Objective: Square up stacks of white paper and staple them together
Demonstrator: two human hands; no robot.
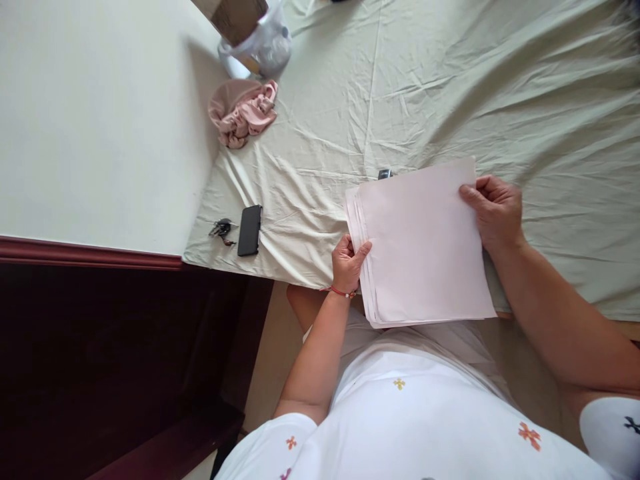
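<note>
A stack of blank white paper sheets (423, 247) is held up over the near edge of the cloth-covered surface, above my lap. My left hand (349, 261) grips the stack's left edge, thumb on top and fingers underneath. At the upper right edge, my right hand (497, 207) pinches the paper between thumb and curled fingers. The sheets are fanned a little along the left side, so several edges show. Behind the top edge of the paper peeks a small dark object (385, 174), mostly hidden.
Pale green cloth (320, 167) covers the surface in wrinkles. To the left lie a black phone (249, 230) and a bunch of keys (221, 229). Farther back are a crumpled pink cloth (243, 113) and a plastic bag (267, 47). A white tabletop (90, 120) with dark red edging adjoins at left.
</note>
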